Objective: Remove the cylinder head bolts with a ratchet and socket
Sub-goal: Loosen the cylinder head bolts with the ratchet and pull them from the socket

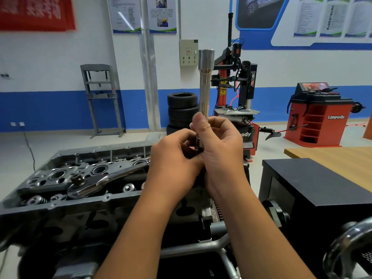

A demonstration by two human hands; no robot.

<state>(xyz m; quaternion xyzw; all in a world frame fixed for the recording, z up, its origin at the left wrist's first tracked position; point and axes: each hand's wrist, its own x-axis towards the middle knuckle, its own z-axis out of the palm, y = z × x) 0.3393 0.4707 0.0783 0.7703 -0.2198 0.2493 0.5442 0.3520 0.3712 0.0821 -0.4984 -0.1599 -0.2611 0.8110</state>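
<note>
Far left I see the cylinder head (60, 178) on its stand, valve springs and bores exposed; the ratchet (104, 178) lies loose across its top, square drive up, handle running right toward my wrists. My left hand (175, 158) is curled, fingers pinching the lower end of the long socket extension (204, 87). My right hand (219, 146) wraps that same lower end, thumb up against the shaft. The extension stands upright, wide socket end on top. What sits at its bottom end I cannot tell, hands cover it. Right: black box (312, 188), then wooden counter (332, 156). Behind: stacked tyres (182, 109), tyre changer (239, 87), red wheel balancer (318, 115), blue-and-white wall.
</note>
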